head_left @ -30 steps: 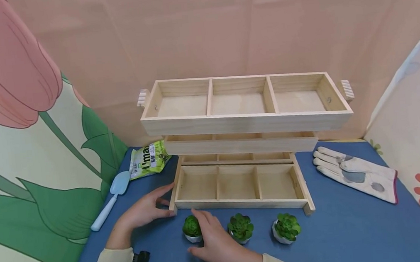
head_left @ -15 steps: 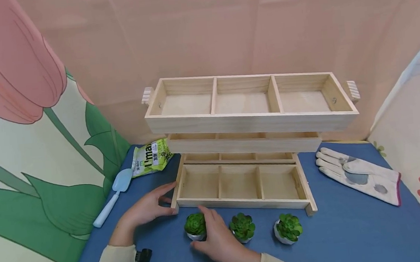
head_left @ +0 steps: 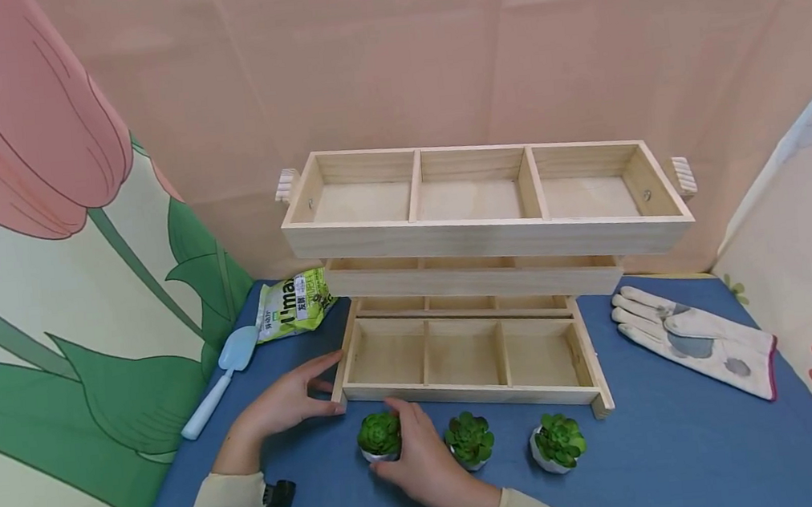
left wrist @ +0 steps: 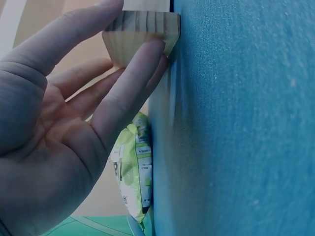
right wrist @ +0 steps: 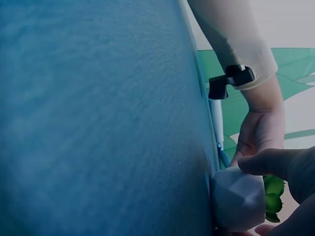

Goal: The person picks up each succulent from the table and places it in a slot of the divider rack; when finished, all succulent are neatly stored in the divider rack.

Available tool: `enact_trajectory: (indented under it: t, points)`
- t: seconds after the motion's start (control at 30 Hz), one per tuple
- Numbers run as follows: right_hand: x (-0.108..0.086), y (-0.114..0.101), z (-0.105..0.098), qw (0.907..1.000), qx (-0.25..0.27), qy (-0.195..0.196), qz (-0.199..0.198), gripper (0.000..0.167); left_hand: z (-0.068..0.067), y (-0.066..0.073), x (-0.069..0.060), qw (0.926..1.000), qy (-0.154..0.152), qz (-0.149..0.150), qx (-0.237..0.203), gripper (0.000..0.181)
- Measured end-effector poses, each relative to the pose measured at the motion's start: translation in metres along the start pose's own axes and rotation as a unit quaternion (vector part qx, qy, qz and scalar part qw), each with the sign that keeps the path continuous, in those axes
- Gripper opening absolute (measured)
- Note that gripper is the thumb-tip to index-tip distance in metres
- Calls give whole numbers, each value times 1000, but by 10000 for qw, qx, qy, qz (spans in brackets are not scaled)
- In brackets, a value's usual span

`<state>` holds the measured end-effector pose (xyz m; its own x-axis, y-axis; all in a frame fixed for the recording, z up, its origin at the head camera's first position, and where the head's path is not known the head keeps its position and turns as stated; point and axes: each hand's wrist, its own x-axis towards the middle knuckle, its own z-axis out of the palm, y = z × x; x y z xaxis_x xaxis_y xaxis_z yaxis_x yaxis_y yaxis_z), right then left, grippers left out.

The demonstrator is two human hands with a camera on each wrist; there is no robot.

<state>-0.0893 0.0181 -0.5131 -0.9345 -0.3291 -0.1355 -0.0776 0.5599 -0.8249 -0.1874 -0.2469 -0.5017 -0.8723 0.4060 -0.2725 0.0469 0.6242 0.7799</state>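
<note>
My right hand (head_left: 427, 461) grips the leftmost potted succulent (head_left: 378, 435) at the table's front. In the right wrist view its thumb lies on the faceted white pot (right wrist: 238, 199); most of the other fingers are out of sight. Two more succulents stand to the right, a middle one (head_left: 470, 439) and a right one (head_left: 558, 440). Behind them is a tiered wooden planter stand (head_left: 462, 393). My left hand (head_left: 284, 401) touches the stand's front left corner with loosely extended fingers. Close up, those fingers lie by the wooden rail end (left wrist: 142, 37).
A light blue trowel (head_left: 236, 349) and a green-yellow bag (head_left: 293, 305) lie left of the stand. To its right is a white work glove (head_left: 696, 337). The stand's upper trough (head_left: 487, 234) overhangs the lower tiers. Blue cloth (head_left: 670, 456) covers the table.
The whole head view has shifted slightly. My right hand has closed in a little around the leftmost succulent, while my left hand stays at the stand's corner.
</note>
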Motion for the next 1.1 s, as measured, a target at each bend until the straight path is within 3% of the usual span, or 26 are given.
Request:
enact_trajectory:
  t: [0.53,1.1]
  points:
    - [1,6,4,9983,558,92,157,77,0,-3,0,9999,-10,57,-124,95]
    - [2,9,5,9986,511,134,10,66,1,-3,0,10000,6,43,-46,96]
